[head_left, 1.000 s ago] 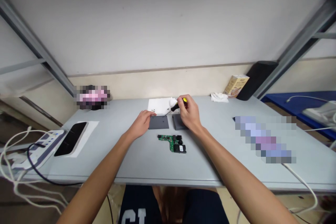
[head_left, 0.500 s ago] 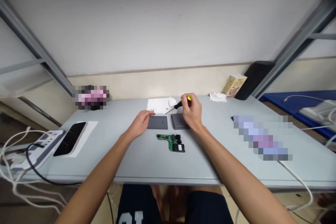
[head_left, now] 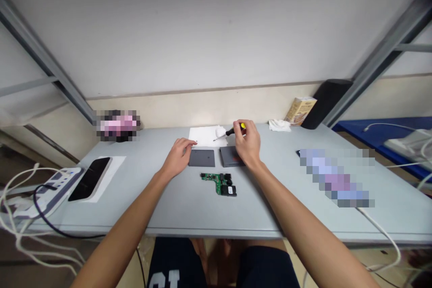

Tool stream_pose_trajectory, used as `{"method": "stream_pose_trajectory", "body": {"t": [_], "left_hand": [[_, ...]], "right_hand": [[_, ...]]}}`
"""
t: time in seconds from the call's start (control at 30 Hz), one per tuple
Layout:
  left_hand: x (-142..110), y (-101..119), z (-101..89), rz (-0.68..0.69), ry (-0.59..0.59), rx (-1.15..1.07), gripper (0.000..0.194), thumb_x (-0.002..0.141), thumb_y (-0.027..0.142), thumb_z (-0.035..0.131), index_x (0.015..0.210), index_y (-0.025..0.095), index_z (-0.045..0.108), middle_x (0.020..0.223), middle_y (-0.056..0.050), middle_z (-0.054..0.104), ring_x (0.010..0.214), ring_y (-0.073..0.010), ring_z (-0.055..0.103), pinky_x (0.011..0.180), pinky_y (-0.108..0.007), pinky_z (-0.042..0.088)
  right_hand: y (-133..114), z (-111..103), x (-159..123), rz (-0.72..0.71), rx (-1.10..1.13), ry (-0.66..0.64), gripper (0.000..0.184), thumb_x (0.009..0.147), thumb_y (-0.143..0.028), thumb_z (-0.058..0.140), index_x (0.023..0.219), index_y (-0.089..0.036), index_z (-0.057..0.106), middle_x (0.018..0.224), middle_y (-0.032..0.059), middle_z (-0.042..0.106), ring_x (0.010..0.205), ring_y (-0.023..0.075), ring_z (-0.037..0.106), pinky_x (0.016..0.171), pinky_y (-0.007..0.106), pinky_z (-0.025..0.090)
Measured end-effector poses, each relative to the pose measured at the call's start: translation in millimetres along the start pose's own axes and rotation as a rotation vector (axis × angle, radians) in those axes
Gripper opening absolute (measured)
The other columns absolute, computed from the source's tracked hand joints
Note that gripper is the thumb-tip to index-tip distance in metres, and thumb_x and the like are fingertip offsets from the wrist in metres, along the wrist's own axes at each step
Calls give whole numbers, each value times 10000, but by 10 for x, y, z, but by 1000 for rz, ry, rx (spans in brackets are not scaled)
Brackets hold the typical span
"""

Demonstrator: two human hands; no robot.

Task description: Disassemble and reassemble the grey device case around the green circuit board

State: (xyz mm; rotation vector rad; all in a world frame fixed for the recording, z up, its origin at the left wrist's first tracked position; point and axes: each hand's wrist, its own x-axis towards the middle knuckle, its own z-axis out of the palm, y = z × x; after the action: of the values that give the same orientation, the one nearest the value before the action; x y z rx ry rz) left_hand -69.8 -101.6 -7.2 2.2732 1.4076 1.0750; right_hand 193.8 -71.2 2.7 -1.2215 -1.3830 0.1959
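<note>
My right hand (head_left: 248,141) is wrapped round a screwdriver (head_left: 230,132) with a black and yellow handle. The thin shaft points left and down, its tip over a white sheet of paper (head_left: 202,134) near a small dark speck. Below this hand sits a dark grey case (head_left: 229,156), partly covered by it. My left hand (head_left: 178,155) reaches in from the left with fingers stretched out, fingertips at the paper's near left edge by tiny dark screws. Beside it lies a flat grey panel (head_left: 201,158). A green circuit board (head_left: 221,183) rests closer to me.
A phone (head_left: 90,180) on paper and a power strip (head_left: 50,191) with cables are at left. A rounded white object (head_left: 220,132) stands on the central paper. At the back right are crumpled tissue (head_left: 280,125), a yellow box (head_left: 301,111) and a black cylinder (head_left: 327,103).
My left fingertips have shifted off the panel's top edge toward the screws on the paper. The screwdriver tip has risen slightly, from between panel and case onto the paper.
</note>
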Motion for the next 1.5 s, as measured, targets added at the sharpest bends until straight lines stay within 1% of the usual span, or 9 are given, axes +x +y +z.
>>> {"method": "stream_pose_trajectory", "body": {"t": [0.1, 0.27, 0.43, 0.63, 0.87, 1.0, 1.33, 1.43, 1.5], "left_hand": [[-11, 25, 8, 11, 0, 23, 297, 1066, 273, 430, 1080, 233, 724, 1101, -71, 724, 1114, -249, 613, 1019, -435, 515], [-29, 75, 23, 45, -23, 35, 270, 1056, 279, 464, 1076, 238, 731, 1092, -77, 708, 1132, -256, 600, 1054, -456, 504], [-33, 82, 20, 24, -54, 71, 239, 1035, 290, 507, 1096, 238, 733, 1129, -84, 687, 1167, -267, 596, 1082, -467, 491], [-39, 48, 21, -32, -98, 52, 233, 1026, 279, 510, 1088, 235, 731, 1127, -77, 689, 1120, -252, 635, 1001, -421, 531], [-37, 60, 15, -15, -86, 61, 238, 1037, 306, 505, 1077, 241, 731, 1115, -73, 698, 1143, -258, 620, 1028, -436, 519], [-39, 56, 21, -30, -109, 52, 248, 1043, 318, 497, 1075, 251, 734, 1114, -76, 695, 1145, -262, 617, 979, -424, 539], [-45, 55, 24, -48, -135, 53, 262, 1048, 335, 490, 1077, 257, 739, 1125, -71, 689, 1142, -256, 622, 943, -403, 549], [-46, 43, 23, -49, -141, 48, 264, 1045, 349, 496, 1087, 255, 740, 1129, -76, 685, 1133, -258, 627, 931, -402, 556], [-50, 33, 19, -49, -151, 43, 272, 1046, 363, 497, 1101, 254, 740, 1134, -78, 682, 1123, -257, 632, 935, -406, 556]], "right_hand": [[21, 2, 6, 21, 1, -8, 323, 1028, -498, 510, 1006, -222, 676, 978, 56, 661, 782, 185, 577, 800, 341, 457], [43, 4, 16, 37, 12, -1, 348, 1030, -514, 500, 1001, -216, 679, 987, 65, 673, 804, 192, 586, 804, 339, 456], [39, 4, 19, 62, 26, -4, 365, 1027, -530, 496, 1001, -216, 681, 994, 71, 683, 808, 196, 590, 799, 341, 454], [28, -13, 33, 67, 26, 39, 365, 1030, -524, 493, 979, -210, 673, 986, 67, 681, 818, 194, 592, 813, 341, 450], [51, -10, 34, 64, 44, 83, 355, 1030, -510, 501, 979, -207, 679, 986, 69, 687, 819, 191, 596, 799, 337, 452], [56, -8, 35, 70, 52, 77, 356, 1023, -515, 511, 984, -207, 686, 995, 75, 699, 818, 193, 599, 797, 338, 458], [34, -19, 34, 54, 41, 64, 356, 1019, -518, 518, 963, -207, 682, 962, 68, 687, 802, 193, 590, 798, 346, 458], [9, -59, 65, 32, 50, 113, 357, 1021, -530, 510, 923, -217, 649, 913, 56, 655, 804, 200, 578, 786, 351, 460], [-31, -118, 99, 5, 52, 196, 373, 1030, -545, 487, 870, -229, 601, 871, 48, 627, 810, 208, 572, 783, 358, 459]]}}
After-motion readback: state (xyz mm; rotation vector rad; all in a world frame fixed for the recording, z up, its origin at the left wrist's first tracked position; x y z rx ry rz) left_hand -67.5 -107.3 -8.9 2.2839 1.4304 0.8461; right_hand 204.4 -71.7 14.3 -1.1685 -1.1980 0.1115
